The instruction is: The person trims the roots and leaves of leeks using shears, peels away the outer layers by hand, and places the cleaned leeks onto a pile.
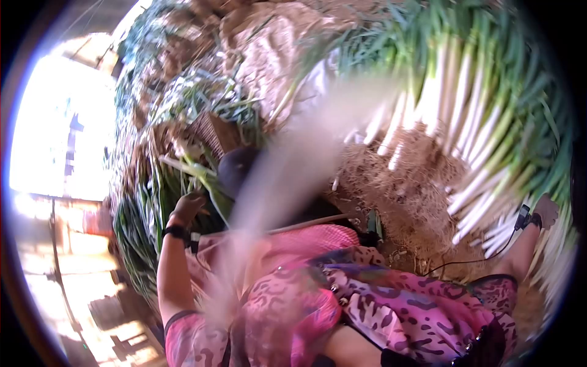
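Observation:
At the left, my left hand [188, 208], with a dark wristband, has its fingers curled beside a pale green onion stalk [208, 174] and dark green leaves [143, 232]. What lies inside its fingers is hidden. My right hand [546, 211], also banded and with a small device at the wrist, reaches to the far right over long green onions with white stems [471, 92]. Its fingers are too blurred to read. Brown roots [409, 177] spread at the stem ends. A pale blurred streak [293, 165] crosses the middle of the view and covers part of the scene.
Loose leaves [208, 92] and a tan sack-like sheet [260, 49] lie at the upper left. A thin black cable [465, 263] runs from the right wrist towards the pink patterned clothing [416, 293]. Bright light [61, 128] fills the far left.

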The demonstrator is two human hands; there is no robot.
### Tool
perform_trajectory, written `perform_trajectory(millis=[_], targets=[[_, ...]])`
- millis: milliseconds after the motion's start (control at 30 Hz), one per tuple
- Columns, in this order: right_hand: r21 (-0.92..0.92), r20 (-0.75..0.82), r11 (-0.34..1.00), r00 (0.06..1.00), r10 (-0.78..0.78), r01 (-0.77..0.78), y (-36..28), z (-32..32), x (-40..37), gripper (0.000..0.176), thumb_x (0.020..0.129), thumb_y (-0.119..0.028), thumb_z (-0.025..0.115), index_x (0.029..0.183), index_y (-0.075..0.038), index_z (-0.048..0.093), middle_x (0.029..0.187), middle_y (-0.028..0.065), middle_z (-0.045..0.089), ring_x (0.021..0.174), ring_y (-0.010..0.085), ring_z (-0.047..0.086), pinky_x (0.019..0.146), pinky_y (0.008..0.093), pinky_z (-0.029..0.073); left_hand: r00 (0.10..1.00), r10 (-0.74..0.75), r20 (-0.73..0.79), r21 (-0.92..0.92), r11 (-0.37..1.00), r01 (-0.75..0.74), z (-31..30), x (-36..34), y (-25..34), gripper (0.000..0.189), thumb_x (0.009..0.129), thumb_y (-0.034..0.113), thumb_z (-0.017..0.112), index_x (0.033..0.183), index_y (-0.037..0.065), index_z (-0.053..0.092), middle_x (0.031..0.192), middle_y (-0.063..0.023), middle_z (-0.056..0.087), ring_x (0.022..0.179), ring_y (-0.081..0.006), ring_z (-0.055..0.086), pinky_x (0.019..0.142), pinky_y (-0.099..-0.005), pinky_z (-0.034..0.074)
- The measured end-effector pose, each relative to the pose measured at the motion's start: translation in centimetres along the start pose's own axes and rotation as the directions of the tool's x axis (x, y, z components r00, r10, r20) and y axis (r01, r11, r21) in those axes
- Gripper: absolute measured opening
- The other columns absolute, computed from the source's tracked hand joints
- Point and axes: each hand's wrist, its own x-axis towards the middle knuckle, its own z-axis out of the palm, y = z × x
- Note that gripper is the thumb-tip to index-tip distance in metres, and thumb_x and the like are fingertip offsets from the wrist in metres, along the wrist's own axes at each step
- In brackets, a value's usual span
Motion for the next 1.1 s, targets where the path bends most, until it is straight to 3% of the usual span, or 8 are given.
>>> perform_trajectory(millis=[100, 200, 333, 500, 767, 833, 933, 1100], targets=[[0.225, -0.021, 0.881, 0.906, -0.422, 0.416, -12.3, -9.0, -6.5, 0.075, 0.091, -0.059, 0.057, 0.135, 0.001, 0.056, 0.136, 0.025, 0.058, 0.125, 0.0404, 0.057, 0.105, 0.0522, 0.043, 0.994, 0.049, -0.097, 0.305, 0.952, -0.018, -0.9, 2.3, -4.0, 0.03, 0.086, 0.019, 0.068, 0.107, -0.003, 0.072, 0.093, -0.0111, 0.072, 0.079, -0.0213, 0.071, 0.074, -0.0344, 0.056], [0.526, -0.352, 0.351, 0.574, -0.74, 0.775, -24.0, -16.2, -18.4, 0.059, 0.099, -0.042, 0.056, 0.141, 0.0, 0.053, 0.141, 0.0263, 0.056, 0.128, 0.0393, 0.056, 0.108, 0.0434, 0.043, 0.977, 0.057, -0.206, 0.37, 0.929, 0.024, -0.6, 5.2, -7.0, 0.036, 0.084, 0.027, 0.07, 0.107, -0.001, 0.072, 0.093, -0.0136, 0.075, 0.087, -0.0245, 0.072, 0.081, -0.0369, 0.055], [0.877, -0.343, -0.226, 0.223, -0.912, 0.424, -34.4, -21.8, -42.0, 0.043, 0.099, -0.023, 0.061, 0.14, -0.01, 0.056, 0.141, 0.0127, 0.06, 0.129, 0.0249, 0.057, 0.108, 0.033, 0.043, 0.92, -0.011, -0.393, 0.338, 0.928, 0.156, 0.1, 8.5, -6.3, 0.046, 0.084, 0.036, 0.066, 0.115, 0.002, 0.07, 0.106, -0.0194, 0.074, 0.102, -0.0339, 0.07, 0.09, -0.0409, 0.053], [0.862, -0.463, -0.503, -0.303, -0.833, 0.064, -32.7, -36.0, -65.8, 0.035, 0.094, -0.013, 0.067, 0.127, -0.004, 0.062, 0.125, 0.0131, 0.067, 0.117, 0.0263, 0.064, 0.1, 0.0354, 0.05, 0.804, -0.111, -0.585, 0.21, 0.936, 0.282, -2.0, 15.6, -8.7, 0.05, 0.084, 0.037, 0.065, 0.119, 0.0, 0.065, 0.118, -0.0247, 0.069, 0.116, -0.0391, 0.064, 0.099, -0.0454, 0.05], [0.845, -0.471, -0.522, -0.619, -0.628, -0.113, -32.9, -46.4, -85.0, 0.041, 0.088, -0.02, 0.071, 0.123, 0.0, 0.061, 0.125, 0.0207, 0.064, 0.115, 0.0348, 0.063, 0.098, 0.0396, 0.052, 0.742, -0.374, -0.556, -0.205, 0.927, 0.313, -3.0, 20.4, -9.4, 0.058, 0.079, 0.035, 0.074, 0.121, -0.003, 0.063, 0.117, -0.0259, 0.069, 0.114, -0.0381, 0.066, 0.098, -0.0438, 0.051], [0.828, -0.426, -0.556, -0.724, -0.543, -0.07, -34.1, -47.2, -89.5, 0.047, 0.086, -0.025, 0.074, 0.123, 0.001, 0.06, 0.126, 0.0222, 0.063, 0.114, 0.0344, 0.063, 0.095, 0.0392, 0.052, 0.778, -0.346, -0.524, -0.21, 0.938, 0.276, -3.8, 20.3, -9.8, 0.059, 0.078, 0.037, 0.076, 0.12, -0.003, 0.064, 0.114, -0.0249, 0.071, 0.11, -0.0366, 0.068, 0.095, -0.0428, 0.053], [0.847, -0.448, -0.481, -0.791, -0.416, -0.227, -36.4, -43.6, -99.4, 0.054, 0.084, -0.032, 0.078, 0.122, 0.002, 0.061, 0.122, 0.0236, 0.065, 0.113, 0.0346, 0.064, 0.096, 0.0389, 0.051, 0.916, -0.029, -0.4, -0.589, 0.773, -0.233, -4.8, 16.9, -6.7, 0.041, 0.084, 0.028, 0.078, 0.113, 0.0, 0.067, 0.098, -0.0101, 0.074, 0.085, -0.0167, 0.069, 0.074, -0.0311, 0.056], [0.887, -0.443, -0.267, -0.86, -0.255, -0.377, -37.7, -46.1, -110.1, 0.049, 0.086, -0.042, 0.079, 0.111, -0.002, 0.068, 0.098, 0.0145, 0.072, 0.093, 0.0249, 0.068, 0.085, 0.0389, 0.053, 0.923, 0.131, -0.362, -0.592, 0.732, -0.336, -7.4, 18.5, -5.9, 0.034, 0.09, 0.021, 0.076, 0.115, 0.001, 0.064, 0.091, -0.0048, 0.071, 0.074, -0.0117, 0.066, 0.063, -0.0271, 0.054]])
